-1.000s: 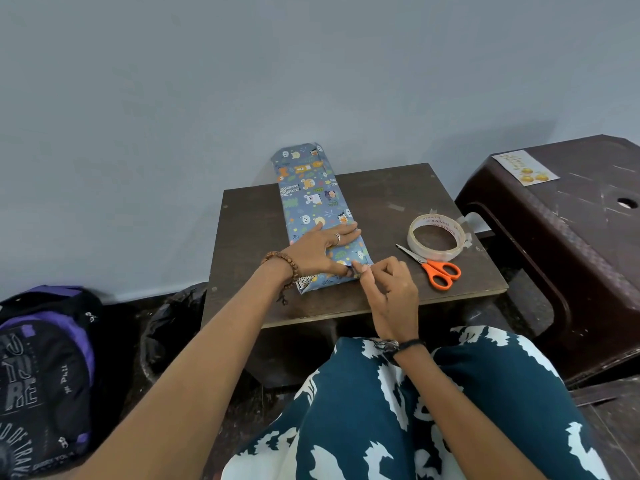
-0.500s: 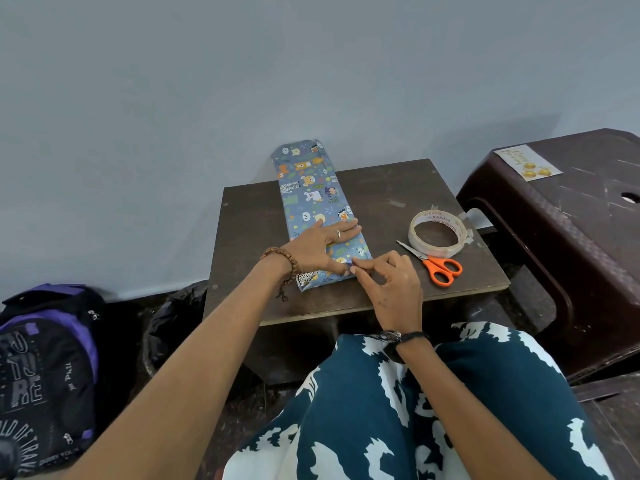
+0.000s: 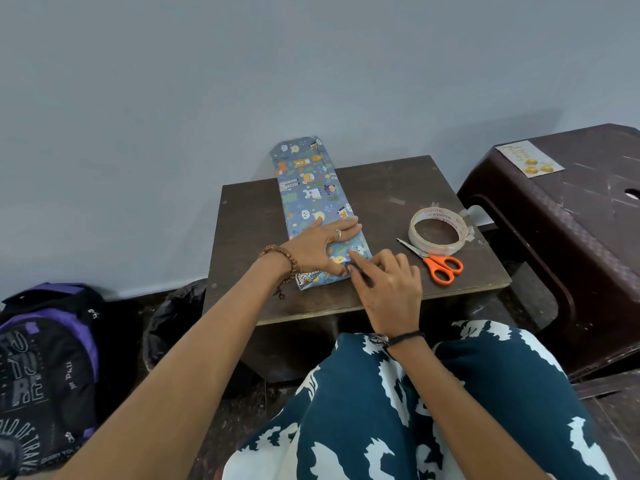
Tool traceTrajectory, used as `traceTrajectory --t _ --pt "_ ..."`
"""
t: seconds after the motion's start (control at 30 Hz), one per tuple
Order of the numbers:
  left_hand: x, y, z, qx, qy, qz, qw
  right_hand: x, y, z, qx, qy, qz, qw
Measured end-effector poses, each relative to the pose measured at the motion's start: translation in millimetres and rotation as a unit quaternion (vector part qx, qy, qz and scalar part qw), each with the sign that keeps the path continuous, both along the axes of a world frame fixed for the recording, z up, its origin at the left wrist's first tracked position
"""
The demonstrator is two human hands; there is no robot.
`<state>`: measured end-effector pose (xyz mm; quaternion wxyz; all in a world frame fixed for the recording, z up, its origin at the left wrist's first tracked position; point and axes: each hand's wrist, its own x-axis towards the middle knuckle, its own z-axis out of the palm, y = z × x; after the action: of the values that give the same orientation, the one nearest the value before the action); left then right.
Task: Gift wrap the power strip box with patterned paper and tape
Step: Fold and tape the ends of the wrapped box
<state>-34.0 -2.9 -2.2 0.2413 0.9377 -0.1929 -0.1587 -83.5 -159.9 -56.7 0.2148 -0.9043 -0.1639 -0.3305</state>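
A long box wrapped in blue paper with cartoon animals lies lengthways on a small dark table, its far end sticking out past the back edge. My left hand lies flat on the near part of the box, fingers straight, thumb at the near end. My right hand is at the box's near right corner, its index finger pressing the paper there while the other fingers curl. A roll of clear tape and orange-handled scissors lie to the right on the table.
A dark brown plastic stool with a small card on it stands at the right. A black and purple backpack sits on the floor at the left, a black bag beside the table. The wall is close behind.
My right index finger has moved from the near end edge up onto the near right corner of the paper. The left hand stays flat on the box.
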Motion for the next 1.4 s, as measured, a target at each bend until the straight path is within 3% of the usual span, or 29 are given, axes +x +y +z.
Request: traceTrajectory --t 0.2,0.37,0.47,0.67,0.77,0.93,1.13,1.4 --pt "-0.8 0.4 1.0 0.006 0.000 0.000 1.000 0.0 0.6 5.9 -0.029 0.045 -0.015 0.998" --pt "0.2 0.0 1.3 0.009 0.001 -0.001 1.000 4.9 -10.9 9.8 0.043 0.132 0.082 0.987" --pt "-0.3 -0.2 0.0 -0.003 -0.003 0.004 1.000 4.9 -10.7 9.6 0.090 0.098 0.081 0.988" --pt "-3.6 -1.9 0.4 -0.014 -0.012 0.009 1.000 9.4 -5.8 -2.1 0.014 0.013 0.039 0.999" --pt "-19.9 3.4 -11.3 -0.020 -0.060 0.025 0.998 10.4 -7.5 -3.3 -0.004 -0.004 0.037 0.999" --pt "-57.6 27.9 -42.7 0.064 -0.199 0.054 0.976 10.7 -5.7 -1.6 0.018 -0.002 0.046 0.999" --pt "-60.1 31.6 -53.0 -0.097 -0.266 0.130 0.950 11.5 -6.3 -1.6 0.018 0.002 0.049 0.999" --pt "-60.9 33.0 -53.4 -0.157 -0.235 0.136 0.949 11.7 -6.2 3.8 0.048 0.024 0.073 0.996"
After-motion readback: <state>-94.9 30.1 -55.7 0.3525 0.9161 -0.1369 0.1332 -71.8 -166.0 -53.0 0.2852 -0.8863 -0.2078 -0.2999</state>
